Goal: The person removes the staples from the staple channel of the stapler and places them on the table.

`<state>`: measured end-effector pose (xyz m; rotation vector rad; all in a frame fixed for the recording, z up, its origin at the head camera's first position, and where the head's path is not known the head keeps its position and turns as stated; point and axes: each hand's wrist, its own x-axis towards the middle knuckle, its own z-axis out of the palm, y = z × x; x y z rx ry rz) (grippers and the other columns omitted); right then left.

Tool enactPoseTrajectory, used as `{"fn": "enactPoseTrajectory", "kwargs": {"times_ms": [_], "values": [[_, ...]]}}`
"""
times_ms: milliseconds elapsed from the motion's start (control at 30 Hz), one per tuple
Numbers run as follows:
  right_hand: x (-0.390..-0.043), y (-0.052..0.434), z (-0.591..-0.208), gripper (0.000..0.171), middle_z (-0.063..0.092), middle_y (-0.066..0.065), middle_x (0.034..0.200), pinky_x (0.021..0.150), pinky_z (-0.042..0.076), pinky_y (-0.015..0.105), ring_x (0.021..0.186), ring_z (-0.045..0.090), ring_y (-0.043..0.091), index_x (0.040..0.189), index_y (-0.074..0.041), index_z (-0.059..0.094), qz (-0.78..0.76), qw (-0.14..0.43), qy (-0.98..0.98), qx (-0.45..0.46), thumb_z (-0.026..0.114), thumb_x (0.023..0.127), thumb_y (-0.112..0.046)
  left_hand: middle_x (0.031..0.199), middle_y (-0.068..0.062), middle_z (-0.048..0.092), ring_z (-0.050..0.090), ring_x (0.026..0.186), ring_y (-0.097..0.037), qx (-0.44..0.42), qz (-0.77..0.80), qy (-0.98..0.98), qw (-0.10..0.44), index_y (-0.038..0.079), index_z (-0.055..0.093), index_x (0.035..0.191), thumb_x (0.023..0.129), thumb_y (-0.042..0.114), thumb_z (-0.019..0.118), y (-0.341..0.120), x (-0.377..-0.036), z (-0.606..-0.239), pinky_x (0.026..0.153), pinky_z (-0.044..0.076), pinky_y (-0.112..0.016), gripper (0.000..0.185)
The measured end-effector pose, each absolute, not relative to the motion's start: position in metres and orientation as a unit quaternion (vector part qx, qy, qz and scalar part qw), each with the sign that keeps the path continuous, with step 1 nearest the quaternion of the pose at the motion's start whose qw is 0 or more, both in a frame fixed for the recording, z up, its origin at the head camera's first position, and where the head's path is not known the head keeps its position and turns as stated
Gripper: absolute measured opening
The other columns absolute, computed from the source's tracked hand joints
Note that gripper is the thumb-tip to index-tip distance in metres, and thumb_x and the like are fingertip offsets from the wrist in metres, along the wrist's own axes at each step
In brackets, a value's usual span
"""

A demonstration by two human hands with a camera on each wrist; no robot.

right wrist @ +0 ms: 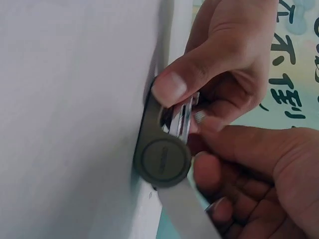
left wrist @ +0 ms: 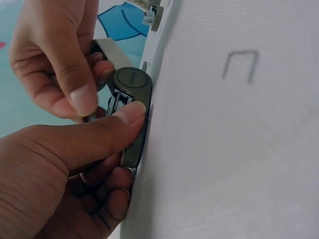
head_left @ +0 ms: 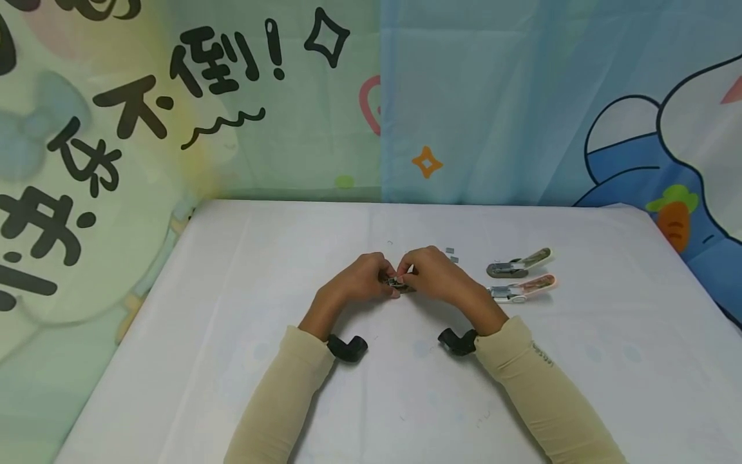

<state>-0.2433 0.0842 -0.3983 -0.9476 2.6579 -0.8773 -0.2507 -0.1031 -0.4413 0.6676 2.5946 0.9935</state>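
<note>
A dark green stapler (head_left: 400,285) with a pale lever handle is held low over the white table, its inner staple channel exposed. My left hand (head_left: 366,274) grips the stapler's base, the thumb on top and the fingers curled underneath, as the left wrist view shows. Beside the channel my right hand (head_left: 431,274) pinches a short strip of staples (right wrist: 200,117) between thumb and forefinger. In the right wrist view the strip is near the metal rail (right wrist: 184,119); whether it touches cannot be told. The stapler's round hinge (right wrist: 163,162) faces my right hand.
Two more staplers, one dark green (head_left: 507,269) and one white and pink (head_left: 524,288), lie to the right. Small grey staple strips (head_left: 449,250) are on the table beyond my right hand. A loose staple (left wrist: 241,52) lies on the cloth.
</note>
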Motion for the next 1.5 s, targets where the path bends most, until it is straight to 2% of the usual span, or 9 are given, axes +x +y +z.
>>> {"fn": "enactPoseTrajectory", "kwargs": {"times_ms": [333, 400, 500, 633, 733, 900, 1100, 1333, 1500], "values": [[-0.250, 0.109, -0.397, 0.007, 0.069, 0.000, 0.089, 0.063, 0.045, 0.033, 0.073, 0.056, 0.013, 0.092, -0.010, 0.074, -0.328, 0.002, 0.882, -0.339, 0.070, 0.089, -0.005, 0.090, 0.000, 0.058, 0.057, 0.082, -0.012, 0.235, 0.356, 0.892, 0.149, 0.005, 0.071, 0.098, 0.080, 0.014, 0.081, -0.103, -0.251, -0.440, 0.074, 0.047, -0.025, 0.022], [-0.253, 0.116, -0.398, 0.007, 0.069, -0.001, 0.090, 0.067, 0.045, 0.034, 0.076, 0.057, 0.013, 0.093, -0.011, 0.074, -0.333, -0.010, 0.882, -0.334, 0.071, 0.089, -0.007, 0.089, 0.000, 0.057, 0.057, 0.081, -0.012, 0.235, 0.354, 0.893, 0.148, 0.005, 0.072, 0.098, 0.080, 0.014, 0.081, -0.104, -0.251, -0.440, 0.074, 0.046, -0.025, 0.022], [-0.256, 0.130, -0.400, 0.008, 0.068, 0.000, 0.091, 0.065, 0.044, 0.036, 0.076, 0.057, 0.015, 0.096, -0.011, 0.075, -0.349, -0.012, 0.884, -0.312, 0.071, 0.089, -0.008, 0.088, 0.000, 0.057, 0.056, 0.081, -0.013, 0.233, 0.353, 0.894, 0.146, 0.005, 0.072, 0.099, 0.080, 0.014, 0.082, -0.104, -0.250, -0.440, 0.074, 0.046, -0.026, 0.023], [-0.262, 0.146, -0.404, 0.008, 0.068, 0.002, 0.088, 0.060, 0.043, 0.037, 0.072, 0.054, 0.020, 0.096, -0.010, 0.076, -0.363, 0.002, 0.894, -0.263, 0.070, 0.090, -0.010, 0.089, 0.000, 0.057, 0.057, 0.082, -0.013, 0.229, 0.355, 0.894, 0.149, 0.005, 0.072, 0.100, 0.080, 0.015, 0.082, -0.104, -0.250, -0.441, 0.075, 0.046, -0.026, 0.024], [-0.268, 0.156, -0.409, 0.008, 0.069, 0.005, 0.089, 0.061, 0.042, 0.037, 0.073, 0.052, 0.021, 0.095, -0.009, 0.076, -0.355, 0.020, 0.905, -0.233, 0.070, 0.091, -0.011, 0.090, 0.000, 0.057, 0.057, 0.083, -0.013, 0.226, 0.359, 0.892, 0.152, 0.005, 0.071, 0.100, 0.081, 0.015, 0.081, -0.104, -0.250, -0.442, 0.076, 0.047, -0.026, 0.024], [-0.274, 0.167, -0.416, 0.009, 0.071, 0.011, 0.099, 0.064, 0.043, 0.036, 0.082, 0.059, 0.022, 0.094, -0.006, 0.077, -0.364, 0.067, 0.907, -0.202, 0.070, 0.091, -0.010, 0.091, 0.000, 0.058, 0.057, 0.083, -0.013, 0.225, 0.364, 0.891, 0.153, 0.005, 0.072, 0.100, 0.081, 0.015, 0.081, -0.104, -0.249, -0.442, 0.075, 0.046, -0.026, 0.023], [-0.278, 0.176, -0.423, 0.007, 0.072, 0.010, 0.096, 0.059, 0.041, 0.033, 0.074, 0.056, 0.020, 0.091, -0.007, 0.078, -0.340, 0.103, 0.917, -0.182, 0.072, 0.089, -0.009, 0.090, 0.000, 0.057, 0.056, 0.082, -0.013, 0.234, 0.363, 0.890, 0.149, 0.006, 0.072, 0.099, 0.081, 0.015, 0.081, -0.104, -0.250, -0.442, 0.075, 0.046, -0.026, 0.023], [-0.279, 0.183, -0.420, 0.007, 0.072, 0.005, 0.096, 0.072, 0.046, 0.040, 0.091, 0.062, 0.026, 0.090, -0.013, 0.079, -0.296, 0.101, 0.931, -0.190, 0.072, 0.089, -0.013, 0.091, 0.000, 0.058, 0.057, 0.083, -0.013, 0.230, 0.362, 0.891, 0.147, 0.006, 0.072, 0.098, 0.081, 0.017, 0.082, -0.104, -0.250, -0.443, 0.075, 0.047, -0.026, 0.022], [-0.278, 0.184, -0.419, 0.007, 0.072, 0.004, 0.094, 0.078, 0.045, 0.044, 0.094, 0.063, 0.029, 0.090, -0.015, 0.080, -0.265, 0.089, 0.940, -0.195, 0.073, 0.088, -0.015, 0.091, 0.000, 0.058, 0.057, 0.082, -0.013, 0.228, 0.364, 0.890, 0.150, 0.006, 0.072, 0.098, 0.081, 0.016, 0.082, -0.104, -0.250, -0.443, 0.075, 0.047, -0.026, 0.022]]}}
